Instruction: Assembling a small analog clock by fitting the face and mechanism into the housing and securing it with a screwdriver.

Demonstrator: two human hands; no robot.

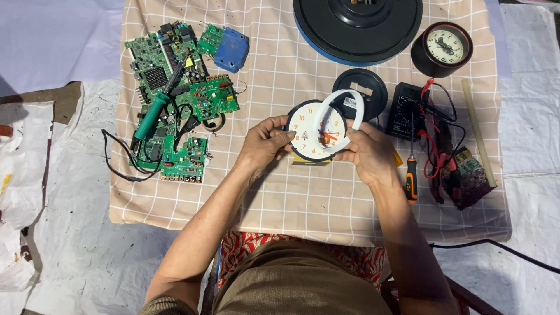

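Hands are gripping a small white clock (312, 129) mid-cloth: left hand (262, 143) is pinching its rim, right hand (367, 153) is clasping the white ring (344, 111) tilted against it.

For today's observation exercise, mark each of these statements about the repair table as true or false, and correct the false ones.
1. Both hands hold a small white-faced clock. True: the left hand and the right hand grip it from either side.
2. The white ring lies flat on the cloth. False: it is tilted up against the clock, at the right hand.
3. The green-handled soldering iron rests on the green circuit boards. True.
4. The orange-handled screwdriver is in the left hand. False: it lies on the checked cloth, beside the right hand.
5. A second small round clock stands at the far right. True.
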